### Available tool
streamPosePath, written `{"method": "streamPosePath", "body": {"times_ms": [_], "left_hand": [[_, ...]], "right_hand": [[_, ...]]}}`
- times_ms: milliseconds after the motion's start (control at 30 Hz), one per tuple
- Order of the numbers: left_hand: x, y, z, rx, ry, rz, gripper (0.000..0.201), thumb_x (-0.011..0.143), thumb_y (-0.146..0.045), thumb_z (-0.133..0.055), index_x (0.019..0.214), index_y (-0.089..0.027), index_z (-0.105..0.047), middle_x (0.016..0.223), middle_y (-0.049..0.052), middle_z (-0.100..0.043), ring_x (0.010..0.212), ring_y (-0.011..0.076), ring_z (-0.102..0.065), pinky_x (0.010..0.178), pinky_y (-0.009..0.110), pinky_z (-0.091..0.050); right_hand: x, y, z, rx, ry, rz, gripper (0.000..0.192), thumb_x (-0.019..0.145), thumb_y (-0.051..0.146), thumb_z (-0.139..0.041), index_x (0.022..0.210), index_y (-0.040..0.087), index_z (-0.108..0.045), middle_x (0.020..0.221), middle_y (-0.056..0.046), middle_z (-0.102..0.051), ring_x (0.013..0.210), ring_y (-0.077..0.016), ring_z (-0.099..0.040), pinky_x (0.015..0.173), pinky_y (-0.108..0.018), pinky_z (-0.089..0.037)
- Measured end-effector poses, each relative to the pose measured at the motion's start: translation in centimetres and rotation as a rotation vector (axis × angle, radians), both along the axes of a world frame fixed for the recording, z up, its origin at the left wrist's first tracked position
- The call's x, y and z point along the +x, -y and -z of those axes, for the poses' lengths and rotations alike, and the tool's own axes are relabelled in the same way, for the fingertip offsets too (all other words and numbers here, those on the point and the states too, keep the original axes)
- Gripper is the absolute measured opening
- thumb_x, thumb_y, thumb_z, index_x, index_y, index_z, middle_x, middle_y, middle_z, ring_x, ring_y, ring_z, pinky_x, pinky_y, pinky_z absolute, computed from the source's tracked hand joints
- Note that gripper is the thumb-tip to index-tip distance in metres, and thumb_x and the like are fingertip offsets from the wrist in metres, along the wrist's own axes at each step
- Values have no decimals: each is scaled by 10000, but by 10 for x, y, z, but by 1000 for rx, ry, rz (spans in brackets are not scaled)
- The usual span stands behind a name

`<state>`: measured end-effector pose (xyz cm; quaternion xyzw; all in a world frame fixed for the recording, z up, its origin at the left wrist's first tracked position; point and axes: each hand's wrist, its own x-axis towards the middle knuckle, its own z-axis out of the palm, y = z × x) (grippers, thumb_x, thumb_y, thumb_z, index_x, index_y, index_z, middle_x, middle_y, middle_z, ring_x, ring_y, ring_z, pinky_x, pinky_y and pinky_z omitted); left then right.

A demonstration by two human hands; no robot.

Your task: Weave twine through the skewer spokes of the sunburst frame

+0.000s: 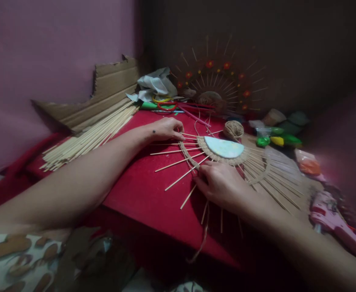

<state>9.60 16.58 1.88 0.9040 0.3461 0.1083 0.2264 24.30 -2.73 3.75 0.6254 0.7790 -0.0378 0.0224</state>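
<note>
A sunburst piece (223,148), a pale blue disc ringed with woven jute and thin wooden sticks radiating outward, lies on a red board (141,190). My left hand (165,129) rests on the sticks at the piece's left side, fingers curled over them near the jute strand. Over the sticks at the front edge, my right hand (218,184) pinches the jute twine (192,160) where it weaves between the sticks. A loose end of twine hangs off the board's front edge.
A ball of jute twine (233,129) sits behind the piece. Bundled wooden sticks (89,136) and cardboard lie at left. A finished sunburst with red flowers (217,81) leans at the back. Scissors (168,106), coloured packets (275,140) and a pink glue gun (332,223) are on the right.
</note>
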Motion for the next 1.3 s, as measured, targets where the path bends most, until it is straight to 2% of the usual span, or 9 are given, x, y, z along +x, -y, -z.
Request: {"method": "streamPosePath", "body": {"times_ms": [400, 500, 600, 700, 767, 833, 933, 1100, 1300], "left_hand": [[0, 0, 1, 28, -31, -26, 338, 721, -410, -636, 916, -139, -690, 744, 18, -642, 689, 142, -532, 621, 241, -333], [-1, 1, -1, 125, -59, -3, 366, 756, -424, -605, 952, -129, -699, 839, 51, -653, 776, 167, -555, 692, 252, -371], [1, 7, -5, 272, 48, 24, 348, 750, -388, -625, 954, -117, -707, 958, 86, -643, 908, 202, -552, 815, 288, -393], [6, 24, -10, 74, 187, 124, 255, 740, -322, -637, 885, -126, -710, 855, 51, -660, 826, 170, -576, 776, 274, -418], [12, 40, -13, -196, 199, 283, 215, 741, -307, -640, 849, -134, -707, 771, 29, -673, 740, 147, -590, 713, 252, -429], [17, 55, -13, -322, 190, 420, 177, 742, -301, -651, 812, -149, -708, 733, 18, -678, 698, 133, -590, 677, 236, -426], [24, 69, -8, -283, 120, 516, 111, 753, -266, -654, 766, -174, -714, 676, 3, -662, 654, 117, -568, 634, 220, -409], [27, 69, -2, -170, 54, 563, 97, 781, -241, -633, 771, -194, -716, 734, 9, -672, 681, 118, -556, 651, 215, -400], [28, 69, -6, -145, 43, 590, 83, 758, -160, -634, 729, -190, -706, 708, 8, -646, 691, 117, -561, 662, 214, -401]], "right_hand": [[19, 10, 8, 50, -58, 47, 191, 868, 216, -462, 705, 171, -551, 803, -72, -630, 713, -164, -546, 605, -283, -307], [22, 9, 12, 46, -119, 50, 160, 850, 206, -481, 712, 172, -552, 791, -62, -619, 707, -158, -537, 622, -281, -326], [25, 8, 15, 40, -164, 31, 140, 837, 195, -489, 716, 169, -556, 790, -58, -612, 705, -154, -531, 636, -279, -341], [27, 8, 15, 51, -199, 9, 140, 829, 186, -486, 712, 164, -560, 780, -57, -604, 697, -150, -520, 641, -277, -349], [27, 9, 13, 50, -234, 16, 134, 823, 181, -490, 715, 160, -568, 777, -55, -605, 692, -146, -514, 637, -272, -349], [27, 10, 11, 30, -271, 33, 123, 810, 176, -504, 711, 158, -574, 772, -51, -607, 685, -139, -510, 629, -264, -345], [28, 11, 5, -5, -297, 54, 112, 784, 174, -536, 678, 159, -570, 735, -35, -596, 635, -119, -480, 590, -252, -316], [29, 12, -5, -74, -368, 76, 109, 767, 152, -542, 659, 157, -558, 640, -2, -562, 555, -92, -427, 532, -239, -272], [17, 28, -13, -140, -483, 18, 106, 809, 116, -520, 774, 179, -598, 687, 2, -613, 587, -103, -498, 545, -224, -316]]}}
